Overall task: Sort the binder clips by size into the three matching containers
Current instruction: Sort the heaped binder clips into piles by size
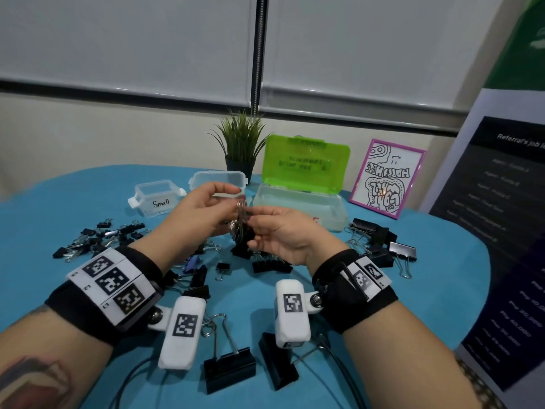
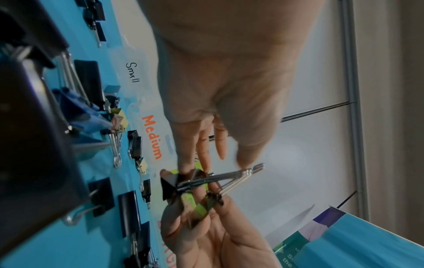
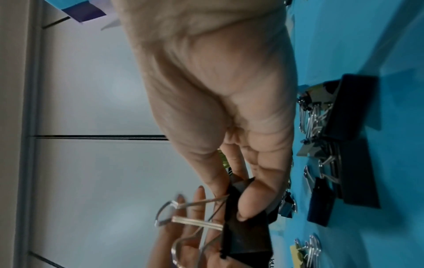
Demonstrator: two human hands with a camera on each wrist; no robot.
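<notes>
Both hands meet above the middle of the blue table around a bunch of black binder clips (image 1: 242,228) with silver wire handles. My left hand (image 1: 233,202) pinches the bunch from the left, its fingertips on the clip bodies (image 2: 174,186) in the left wrist view. My right hand (image 1: 259,228) grips a black clip (image 3: 245,239) between thumb and fingers. Behind stand a clear tub marked "Small" (image 1: 153,199), a clear tub (image 1: 218,177) partly hidden by my left hand, and a larger box with an open green lid (image 1: 298,205).
Small loose clips (image 1: 97,237) lie at the left, large ones (image 1: 380,240) at the right, more large ones (image 1: 230,370) near the front edge. A potted plant (image 1: 240,149) and a framed drawing (image 1: 386,178) stand at the back. A banner (image 1: 501,231) rises on the right.
</notes>
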